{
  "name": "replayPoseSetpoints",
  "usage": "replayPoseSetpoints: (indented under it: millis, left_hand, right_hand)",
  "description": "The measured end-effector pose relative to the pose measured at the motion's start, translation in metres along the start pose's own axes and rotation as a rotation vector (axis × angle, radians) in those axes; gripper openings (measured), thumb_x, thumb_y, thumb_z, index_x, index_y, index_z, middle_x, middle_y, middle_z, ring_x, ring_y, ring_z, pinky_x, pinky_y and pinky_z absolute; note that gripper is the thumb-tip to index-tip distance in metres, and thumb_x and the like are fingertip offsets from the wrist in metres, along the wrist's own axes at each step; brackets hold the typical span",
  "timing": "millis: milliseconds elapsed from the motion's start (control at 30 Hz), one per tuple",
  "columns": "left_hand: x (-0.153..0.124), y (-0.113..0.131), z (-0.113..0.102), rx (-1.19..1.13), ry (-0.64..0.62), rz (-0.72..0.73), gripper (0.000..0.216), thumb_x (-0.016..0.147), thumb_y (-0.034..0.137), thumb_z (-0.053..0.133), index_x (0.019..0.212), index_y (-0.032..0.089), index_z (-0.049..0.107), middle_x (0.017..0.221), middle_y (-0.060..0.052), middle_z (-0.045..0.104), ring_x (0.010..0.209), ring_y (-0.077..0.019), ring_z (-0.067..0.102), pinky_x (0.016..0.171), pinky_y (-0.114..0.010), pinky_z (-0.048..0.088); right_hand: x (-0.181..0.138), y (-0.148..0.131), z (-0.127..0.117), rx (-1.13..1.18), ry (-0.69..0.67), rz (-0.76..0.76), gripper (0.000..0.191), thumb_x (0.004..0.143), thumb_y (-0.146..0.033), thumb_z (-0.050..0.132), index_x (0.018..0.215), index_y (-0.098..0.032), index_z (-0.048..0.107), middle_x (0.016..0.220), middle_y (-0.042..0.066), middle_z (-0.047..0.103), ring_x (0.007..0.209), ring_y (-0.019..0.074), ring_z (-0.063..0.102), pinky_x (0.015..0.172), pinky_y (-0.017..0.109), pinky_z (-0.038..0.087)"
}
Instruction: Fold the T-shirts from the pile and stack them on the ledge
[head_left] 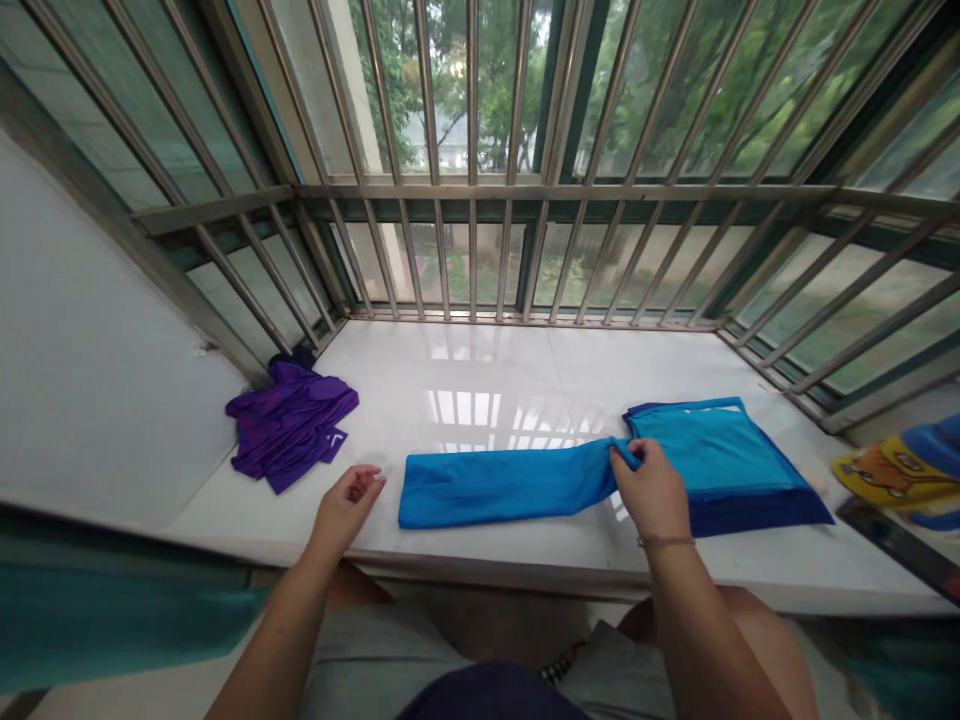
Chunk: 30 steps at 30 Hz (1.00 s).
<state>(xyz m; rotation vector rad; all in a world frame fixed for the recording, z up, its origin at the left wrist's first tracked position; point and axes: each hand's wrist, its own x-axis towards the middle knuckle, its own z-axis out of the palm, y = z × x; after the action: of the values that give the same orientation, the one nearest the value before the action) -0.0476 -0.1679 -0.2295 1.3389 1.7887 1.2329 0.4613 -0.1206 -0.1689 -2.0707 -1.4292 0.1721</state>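
A bright blue garment (495, 488), folded into a long narrow strip, lies across the white sill in front of me. Its exact kind does not show. My right hand (654, 488) pinches its right end between thumb and fingers, lifting and bunching the fabric there. Just off the strip's left end, my left hand (354, 500) hovers with loosely curled fingers, holding nothing and not touching the cloth. Beside my right hand lies a flat stack of folded clothes, a lighter blue piece (720, 450) over a dark navy one (757, 512).
A crumpled purple garment (292, 420) sits at the left, with a dark bit of cloth behind it. Metal window bars (472, 250) rise along the back and sides. At the far right is a yellow and blue item (900, 470) with a cartoon print. The sill's front edge (510, 568) runs before my knees.
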Motion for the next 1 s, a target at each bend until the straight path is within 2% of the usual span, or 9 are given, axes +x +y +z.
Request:
replayPoseSetpoints:
  millis: [133, 200, 300, 400, 500, 567, 667, 800, 1000]
  left_hand:
    - [-0.005, 0.008, -0.005, -0.359, -0.119, -0.179, 0.060, 0.084, 0.077, 0.072, 0.103, 0.020, 0.072, 0.056, 0.005, 0.056, 0.050, -0.0136, 0.049, 0.051, -0.026, 0.037]
    - [-0.011, 0.017, 0.001, -0.495, -0.296, -0.312, 0.066, 0.089, 0.080, 0.067, 0.113, 0.019, 0.073, 0.072, -0.004, 0.071, 0.059, -0.0171, 0.063, 0.054, -0.027, 0.044]
    - [-0.020, 0.027, 0.020, -0.638, -0.545, -0.515, 0.071, 0.094, 0.083, 0.060, 0.118, 0.018, 0.074, 0.112, -0.018, 0.081, 0.097, -0.0278, 0.079, 0.078, -0.037, 0.061]
    - [-0.022, 0.025, 0.035, -0.785, -0.501, -0.584, 0.061, 0.090, 0.079, 0.071, 0.102, 0.019, 0.073, 0.103, -0.013, 0.081, 0.094, -0.0257, 0.079, 0.083, -0.037, 0.063]
    - [-0.020, 0.015, 0.037, -0.773, -0.364, -0.551, 0.050, 0.082, 0.068, 0.086, 0.090, 0.020, 0.071, 0.083, -0.005, 0.077, 0.072, -0.0187, 0.072, 0.064, -0.028, 0.056]
    - [-0.019, 0.010, 0.036, -0.710, -0.321, -0.504, 0.044, 0.079, 0.058, 0.092, 0.090, 0.020, 0.073, 0.081, -0.004, 0.076, 0.069, -0.0178, 0.070, 0.059, -0.026, 0.052]
    - [-0.015, 0.009, 0.037, -0.671, -0.309, -0.459, 0.043, 0.074, 0.051, 0.096, 0.093, 0.018, 0.075, 0.084, -0.005, 0.077, 0.072, -0.0179, 0.071, 0.062, -0.026, 0.052]
    - [-0.004, 0.020, 0.045, -0.626, -0.277, -0.386, 0.056, 0.072, 0.057, 0.094, 0.105, 0.016, 0.077, 0.091, -0.008, 0.081, 0.076, -0.0201, 0.073, 0.072, -0.030, 0.058]
    - [0.005, 0.032, 0.054, -0.426, -0.209, -0.334, 0.058, 0.075, 0.061, 0.091, 0.111, 0.018, 0.074, 0.099, -0.010, 0.083, 0.084, -0.0244, 0.077, 0.071, -0.033, 0.061]
  right_hand:
    - [-0.029, -0.091, 0.019, 0.105, -0.006, -0.253, 0.013, 0.094, -0.031, 0.063, 0.105, -0.025, 0.065, 0.098, 0.006, 0.073, 0.087, 0.0255, 0.068, 0.075, 0.033, 0.045]
    - [-0.053, -0.137, 0.039, 0.146, -0.070, -0.425, 0.011, 0.095, -0.021, 0.060, 0.105, -0.025, 0.064, 0.104, 0.007, 0.072, 0.093, 0.0248, 0.067, 0.080, 0.033, 0.047]
    - [-0.098, -0.193, 0.077, 0.087, -0.251, -0.677, 0.015, 0.100, -0.012, 0.056, 0.104, -0.024, 0.065, 0.106, 0.008, 0.071, 0.098, 0.0246, 0.065, 0.084, 0.034, 0.048]
    - [-0.144, -0.223, 0.114, -0.029, -0.435, -0.902, 0.012, 0.106, -0.017, 0.056, 0.109, -0.022, 0.067, 0.109, 0.009, 0.071, 0.098, 0.0260, 0.064, 0.083, 0.037, 0.048]
    - [-0.176, -0.226, 0.138, -0.043, -0.494, -1.035, 0.014, 0.109, -0.022, 0.056, 0.119, -0.022, 0.067, 0.113, 0.009, 0.073, 0.105, 0.0275, 0.063, 0.089, 0.041, 0.048]
    - [-0.185, -0.220, 0.145, -0.026, -0.482, -1.060, 0.016, 0.110, -0.024, 0.056, 0.122, -0.021, 0.067, 0.117, 0.010, 0.073, 0.108, 0.0282, 0.062, 0.092, 0.042, 0.048]
    - [-0.185, -0.205, 0.142, 0.025, -0.474, -1.123, 0.016, 0.108, -0.025, 0.061, 0.122, -0.020, 0.068, 0.121, 0.010, 0.073, 0.110, 0.0282, 0.062, 0.095, 0.043, 0.049]
    - [-0.171, -0.182, 0.125, 0.144, -0.472, -1.233, 0.020, 0.105, -0.035, 0.070, 0.122, -0.025, 0.069, 0.124, 0.008, 0.075, 0.115, 0.0276, 0.063, 0.101, 0.043, 0.048]
    - [-0.106, -0.157, 0.114, 0.086, -0.266, -0.758, 0.030, 0.110, -0.023, 0.057, 0.138, -0.018, 0.065, 0.134, 0.015, 0.073, 0.125, 0.0289, 0.063, 0.114, 0.046, 0.045]
